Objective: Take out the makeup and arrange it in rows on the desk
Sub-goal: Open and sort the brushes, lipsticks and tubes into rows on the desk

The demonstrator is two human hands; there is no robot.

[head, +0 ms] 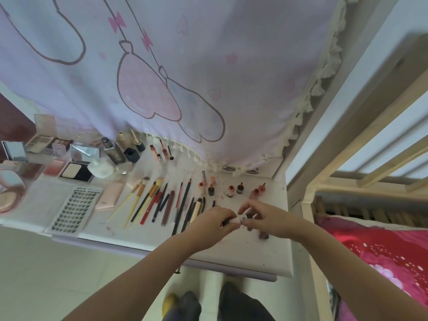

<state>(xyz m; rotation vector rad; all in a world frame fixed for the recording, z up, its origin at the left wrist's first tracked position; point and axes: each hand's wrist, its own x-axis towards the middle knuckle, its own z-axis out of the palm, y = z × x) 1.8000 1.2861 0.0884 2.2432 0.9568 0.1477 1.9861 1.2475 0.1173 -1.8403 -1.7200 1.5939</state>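
Makeup lies spread on a white desk (243,253). Both hands meet above its front right part around a small pale tube with a dark end (242,219). My left hand (212,222) grips the pink-white end, and my right hand (266,216) pinches the dark end. To the left runs a row of brushes and pencils (162,202). Behind the hands stand small lip-tint bottles (231,189). A dark red item (264,235) lies just under my right wrist.
Palettes and compacts (58,158) crowd the back left, with a false-lash tray (74,207) and a pink case (108,196) in front. A printed curtain (162,77) hangs behind the desk. A bed with red bedding (382,256) and wooden rails stands at right.
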